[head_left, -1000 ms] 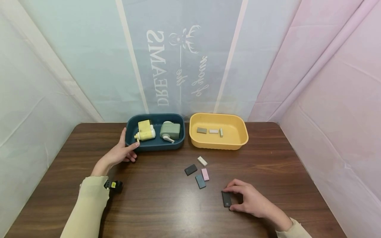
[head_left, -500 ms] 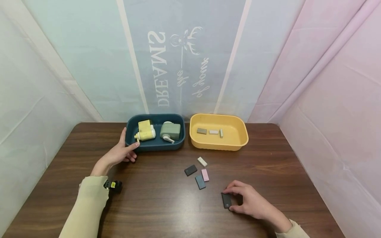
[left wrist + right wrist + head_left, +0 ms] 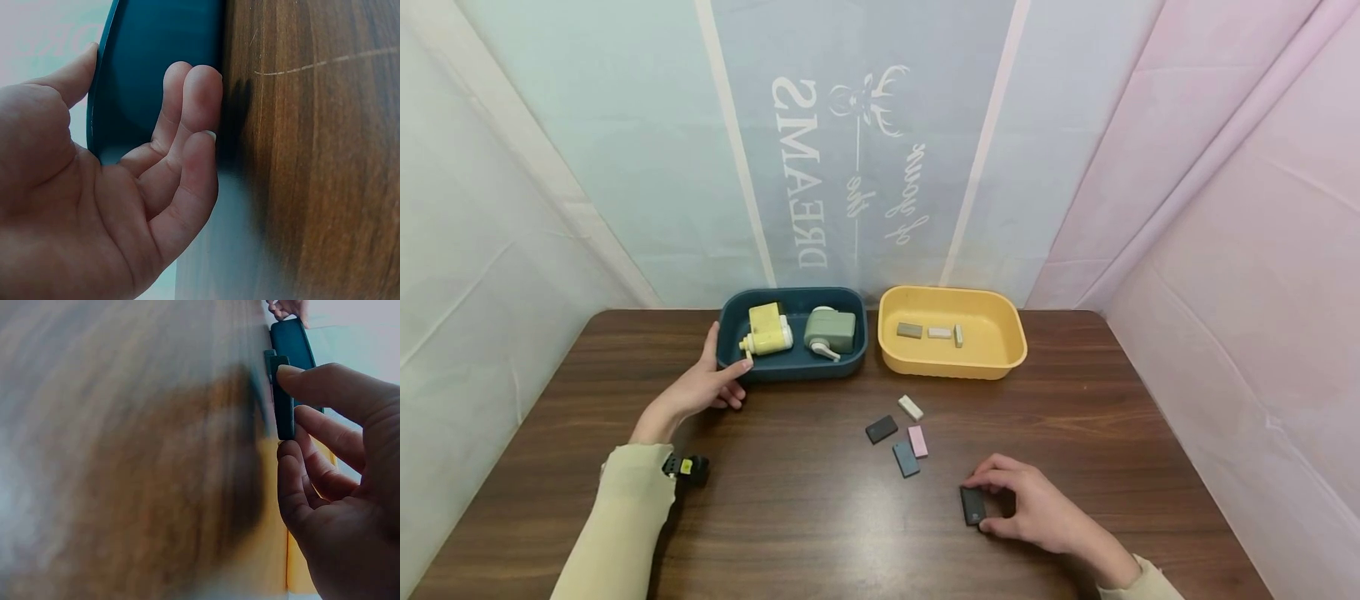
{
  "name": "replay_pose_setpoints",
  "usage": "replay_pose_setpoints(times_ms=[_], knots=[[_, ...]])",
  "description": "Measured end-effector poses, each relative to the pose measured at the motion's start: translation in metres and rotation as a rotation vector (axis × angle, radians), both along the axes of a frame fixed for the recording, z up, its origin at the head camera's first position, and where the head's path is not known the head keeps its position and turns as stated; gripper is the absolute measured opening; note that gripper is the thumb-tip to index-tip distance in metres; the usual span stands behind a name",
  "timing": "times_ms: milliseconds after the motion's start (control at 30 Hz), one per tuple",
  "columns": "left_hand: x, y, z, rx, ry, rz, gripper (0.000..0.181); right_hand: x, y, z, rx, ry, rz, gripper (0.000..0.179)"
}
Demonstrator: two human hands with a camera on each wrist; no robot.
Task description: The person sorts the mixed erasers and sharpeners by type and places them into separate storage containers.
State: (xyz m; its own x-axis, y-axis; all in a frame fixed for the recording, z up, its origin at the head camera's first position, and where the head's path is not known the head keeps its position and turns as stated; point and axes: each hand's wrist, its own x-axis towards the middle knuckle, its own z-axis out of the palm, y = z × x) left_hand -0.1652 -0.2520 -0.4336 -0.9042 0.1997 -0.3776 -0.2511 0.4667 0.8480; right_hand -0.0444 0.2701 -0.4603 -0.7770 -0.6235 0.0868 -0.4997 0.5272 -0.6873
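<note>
A person's right hand [image 3: 1030,504] pinches a black block [image 3: 973,507] between thumb and fingertips at the near right of a dark wood-grain table [image 3: 797,517]; the block lies broad face up in the head view, though whether it touches the tabletop is hard to tell. At far left, the left hand [image 3: 700,385] rests at the near left corner of a navy bin [image 3: 793,373], its grip unclenched, thumb and fingers relaxed against the container; inside sit a yellow device [image 3: 766,332] with a small crank and a green device [image 3: 831,330] with a white one. Just right of it stands a yellow bin [image 3: 955,367], three small blocks [image 3: 939,333] on its floor; in front of that, between the two hands, lie a white block [image 3: 911,407], a second black block [image 3: 882,429], a pink block [image 3: 917,442] and, just beside the pink one, a slate-blue block [image 3: 906,459]; behind hangs a pastel cloth [image 3: 685,167] with reversed lettering that includes "DREAMS".
</note>
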Motion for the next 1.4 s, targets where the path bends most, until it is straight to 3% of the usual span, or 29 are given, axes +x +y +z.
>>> replay_pose_setpoints(times_ms=[333,867,1067,1400], knots=[[0.002,0.0,-0.001,0.005,0.004,0.005,0.102,-0.006,-0.003,0.013,-0.081,-0.019,0.017,0.043],[0.003,0.001,-0.002,-0.003,0.005,0.011,0.102,-0.019,0.005,0.034,-0.099,0.127,-0.038,0.051],[0.002,0.001,-0.002,-0.004,0.009,0.014,0.102,-0.026,0.006,0.045,-0.111,0.145,-0.061,0.054],[0.003,0.002,-0.002,-0.006,0.013,0.013,0.104,-0.043,0.012,0.048,-0.123,0.203,-0.112,0.057]])
